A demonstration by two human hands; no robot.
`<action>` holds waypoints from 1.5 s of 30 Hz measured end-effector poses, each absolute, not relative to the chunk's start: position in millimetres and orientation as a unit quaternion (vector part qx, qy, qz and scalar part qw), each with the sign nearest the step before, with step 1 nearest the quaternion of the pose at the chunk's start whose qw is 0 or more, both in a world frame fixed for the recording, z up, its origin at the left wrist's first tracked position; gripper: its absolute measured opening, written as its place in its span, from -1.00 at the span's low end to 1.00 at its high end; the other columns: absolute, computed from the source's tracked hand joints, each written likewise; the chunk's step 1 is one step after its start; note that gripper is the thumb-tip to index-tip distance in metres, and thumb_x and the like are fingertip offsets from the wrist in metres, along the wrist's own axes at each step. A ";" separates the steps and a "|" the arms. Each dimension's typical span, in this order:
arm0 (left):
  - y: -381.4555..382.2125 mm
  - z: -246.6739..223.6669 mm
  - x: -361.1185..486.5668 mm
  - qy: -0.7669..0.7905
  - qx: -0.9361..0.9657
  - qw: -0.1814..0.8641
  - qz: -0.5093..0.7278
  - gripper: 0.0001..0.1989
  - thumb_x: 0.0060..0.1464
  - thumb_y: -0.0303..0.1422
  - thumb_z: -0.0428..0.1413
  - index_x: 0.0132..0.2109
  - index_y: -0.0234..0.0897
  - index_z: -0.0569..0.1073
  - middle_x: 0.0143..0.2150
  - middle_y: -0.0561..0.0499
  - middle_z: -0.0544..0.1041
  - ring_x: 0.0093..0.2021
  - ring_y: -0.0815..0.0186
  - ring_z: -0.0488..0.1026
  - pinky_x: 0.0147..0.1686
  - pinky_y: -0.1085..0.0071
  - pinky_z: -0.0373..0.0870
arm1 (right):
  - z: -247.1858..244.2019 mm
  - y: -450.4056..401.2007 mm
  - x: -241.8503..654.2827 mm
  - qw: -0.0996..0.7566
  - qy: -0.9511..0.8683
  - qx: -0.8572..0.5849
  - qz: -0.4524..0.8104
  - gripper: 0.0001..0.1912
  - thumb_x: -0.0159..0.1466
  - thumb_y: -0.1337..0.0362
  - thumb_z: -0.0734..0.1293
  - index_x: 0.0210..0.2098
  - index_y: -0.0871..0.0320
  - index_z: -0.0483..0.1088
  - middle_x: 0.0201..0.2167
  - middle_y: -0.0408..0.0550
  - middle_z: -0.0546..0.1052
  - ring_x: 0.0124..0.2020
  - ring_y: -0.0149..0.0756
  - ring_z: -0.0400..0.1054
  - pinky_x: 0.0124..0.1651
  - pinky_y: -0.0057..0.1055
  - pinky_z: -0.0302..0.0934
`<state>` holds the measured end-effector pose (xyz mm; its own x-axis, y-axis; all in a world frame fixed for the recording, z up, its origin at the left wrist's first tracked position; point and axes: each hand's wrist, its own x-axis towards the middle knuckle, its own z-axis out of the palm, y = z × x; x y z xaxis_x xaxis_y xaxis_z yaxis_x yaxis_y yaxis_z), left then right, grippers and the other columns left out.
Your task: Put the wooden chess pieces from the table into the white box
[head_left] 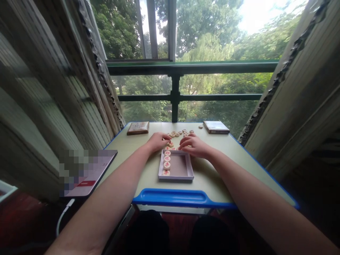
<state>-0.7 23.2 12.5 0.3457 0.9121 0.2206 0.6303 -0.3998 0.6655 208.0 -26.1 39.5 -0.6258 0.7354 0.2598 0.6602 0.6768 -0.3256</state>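
A shallow white box [189, 166] sits near the front of the table, with a column of round xiangqi pieces [167, 159] marked in red along its left side. Just beyond its far left corner, my left hand [158, 141] has its thumb and forefinger closed at a small wooden piece, mostly covered by the fingers. Another red-marked piece [171, 144] lies right under those fingertips. My right hand [194, 145] is at the far right corner of the box, palm down, its fingers bent but apart, fingertips by loose pieces that they partly hide.
More loose pieces [177, 134] are scattered behind the hands, and one lone piece [200, 126] lies farther right. A brown box [138, 128] and a pale flat box [216, 127] stand at the back corners. A tablet [90, 173] with a white cable [63, 212] overhangs the left edge.
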 end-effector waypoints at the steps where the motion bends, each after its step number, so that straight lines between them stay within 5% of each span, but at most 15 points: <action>1: 22.2 12.8 0.1 0.485 0.784 0.251 0.295 -0.72 -0.07 -0.33 0.09 -0.20 -0.33 0.56 -0.25 -0.06 0.58 -0.25 0.25 0.46 -0.18 0.39 0.36 | 41.1 -27.2 207.9 0.175 -0.902 -0.380 0.107 -0.76 0.19 0.31 0.22 -0.33 0.09 0.55 -0.23 -0.09 0.53 -0.15 -0.23 0.25 -0.01 -0.28 0.02; 9: 13.8 20.5 1.4 0.485 0.792 0.243 0.280 -0.74 -0.10 -0.26 0.13 -0.32 -0.36 0.57 -0.38 -0.05 0.55 -0.38 0.31 0.42 -0.36 0.42 0.34 | 32.2 -23.3 210.4 0.190 -0.889 -0.412 0.054 -0.67 0.24 0.10 0.19 -0.31 0.11 0.54 -0.24 -0.03 0.54 -0.18 -0.20 0.24 -0.06 -0.25 0.04; 17: 13.8 23.3 -2.7 0.425 0.839 0.257 0.221 -0.60 -0.02 -0.08 0.03 -0.37 -0.32 0.59 -0.33 -0.07 0.50 -0.29 0.31 0.40 -0.26 0.46 0.32 | 29.9 -12.9 214.3 0.174 -0.864 -0.472 0.009 -0.71 0.23 0.33 0.15 -0.32 0.14 0.53 -0.20 -0.07 0.54 -0.19 -0.26 0.29 -0.04 -0.32 0.07; 33: 18.2 17.5 -0.7 0.484 0.820 0.179 0.247 -0.72 -0.06 -0.46 0.02 -0.21 -0.31 0.55 -0.13 -0.07 0.54 -0.11 0.22 0.43 -0.07 0.36 0.31 | 33.6 -8.9 225.9 0.164 -0.827 -0.535 0.055 -0.63 0.06 0.52 0.18 -0.35 0.07 0.55 -0.22 -0.13 0.57 -0.15 -0.20 0.34 -0.01 -0.27 0.09; 39: 21.2 13.3 0.6 0.454 0.815 0.265 0.244 -0.64 -0.13 -0.59 -0.08 -0.29 -0.31 0.56 -0.12 -0.04 0.55 -0.05 0.26 0.42 0.01 0.39 0.28 | 27.1 -2.1 227.8 0.163 -0.835 -0.524 0.029 -0.56 0.00 0.57 0.15 -0.28 0.11 0.53 -0.17 -0.10 0.54 -0.11 -0.21 0.32 0.00 -0.29 0.08; 45: 23.2 10.9 2.8 0.463 0.789 0.289 0.283 -0.58 -0.14 -0.59 -0.07 -0.15 -0.37 0.54 -0.01 -0.10 0.49 0.03 0.22 0.37 0.06 0.35 0.24 | 33.9 -7.9 228.2 0.177 -0.828 -0.531 0.022 -0.54 -0.02 0.58 0.14 -0.26 0.14 0.53 -0.14 -0.06 0.53 -0.11 -0.20 0.30 -0.01 -0.31 0.08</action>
<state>2.8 23.2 10.9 0.4108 0.8939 0.1793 0.5665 -0.4043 0.7181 228.2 -7.9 33.9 -0.3725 0.8881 0.2692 0.8723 0.4341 -0.2249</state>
